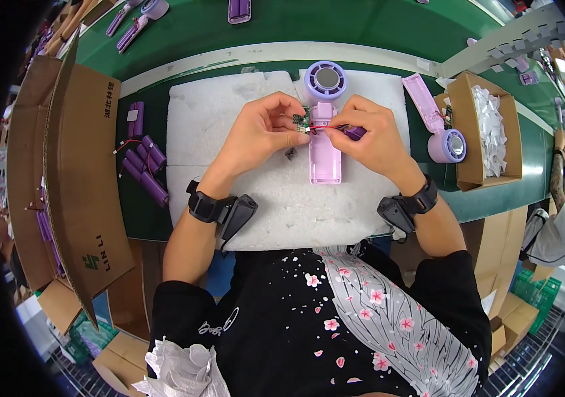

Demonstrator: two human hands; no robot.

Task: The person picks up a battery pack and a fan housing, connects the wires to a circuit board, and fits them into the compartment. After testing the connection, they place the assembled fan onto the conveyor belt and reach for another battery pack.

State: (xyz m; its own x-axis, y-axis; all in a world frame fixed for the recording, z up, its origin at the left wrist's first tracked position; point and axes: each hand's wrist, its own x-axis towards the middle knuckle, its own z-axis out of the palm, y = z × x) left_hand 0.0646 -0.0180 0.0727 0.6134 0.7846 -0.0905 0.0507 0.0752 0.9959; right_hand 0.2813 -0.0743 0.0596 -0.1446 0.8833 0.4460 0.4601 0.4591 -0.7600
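Note:
A lilac handheld fan lies on the white foam pad with its round head away from me and its handle pointing toward me. Above the handle, my left hand pinches a small green circuit board between thumb and fingers. My right hand is closed on a purple battery pack, mostly hidden by the fingers. A red wire runs from the right fingertips to a white connector at the board. Whether the connector is fully seated cannot be made out. Each wrist wears a black strapped device.
Several purple battery packs lie left of the foam pad, beside a tall open carton. At right, a second lilac fan lies open near a box of white pieces. A conveyor carries parts beyond; other people work at the sides.

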